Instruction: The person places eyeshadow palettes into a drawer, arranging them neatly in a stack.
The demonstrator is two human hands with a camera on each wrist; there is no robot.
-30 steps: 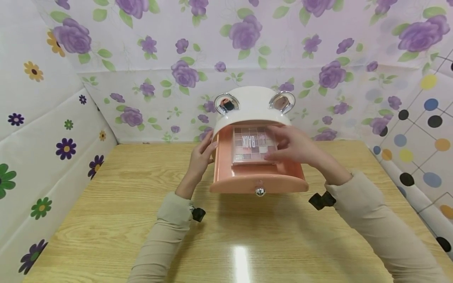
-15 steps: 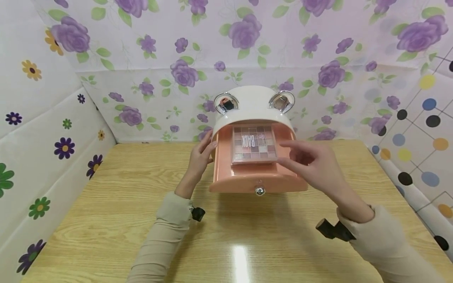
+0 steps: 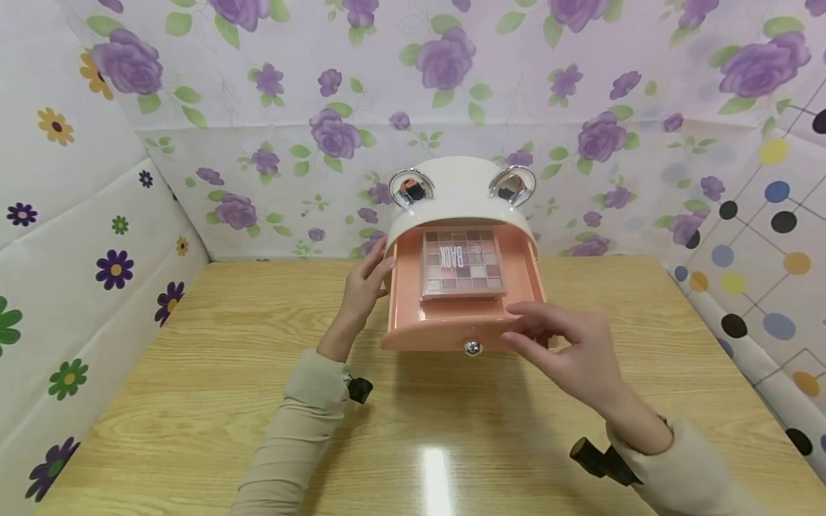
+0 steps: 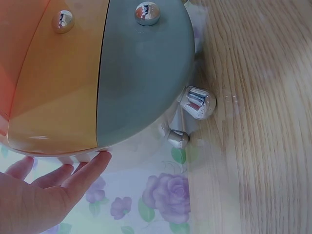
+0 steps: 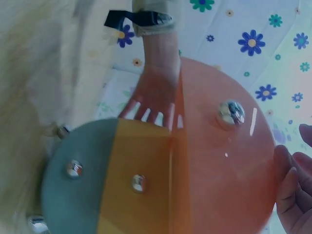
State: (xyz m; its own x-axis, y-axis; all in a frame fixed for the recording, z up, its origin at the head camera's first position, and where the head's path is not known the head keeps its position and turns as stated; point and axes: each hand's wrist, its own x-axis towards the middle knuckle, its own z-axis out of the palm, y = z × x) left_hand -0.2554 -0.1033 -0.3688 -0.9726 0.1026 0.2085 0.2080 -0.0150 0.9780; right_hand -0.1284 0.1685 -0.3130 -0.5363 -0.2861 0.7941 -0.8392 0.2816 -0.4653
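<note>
A rounded white drawer cabinet (image 3: 461, 175) with two silver-rimmed ears has its top peach drawer (image 3: 464, 335) pulled out. Inside lies an eyeshadow palette (image 3: 461, 261) with a clear lid marked "BACK", apart from both hands. My left hand (image 3: 361, 290) rests against the cabinet's left side, its fingers extended along the wall in the left wrist view. Close to the drawer's front right corner is my right hand (image 3: 574, 351), fingers loosely bent with nothing between them. The right wrist view has its fingers (image 5: 287, 180) beside the peach front's edge; contact is hard to tell.
Below the peach drawer are a shut yellow drawer (image 4: 63, 87) and a blue-grey drawer (image 4: 146, 73), both with silver knobs. Silver feet (image 4: 198, 102) hold the cabinet on the wooden table (image 3: 226, 373). Flowered cloth (image 3: 271, 129) hangs behind.
My right hand has come away from the palette, which stays in the drawer, and moved toward me to the drawer's front right corner. The left hand has stayed in place.
</note>
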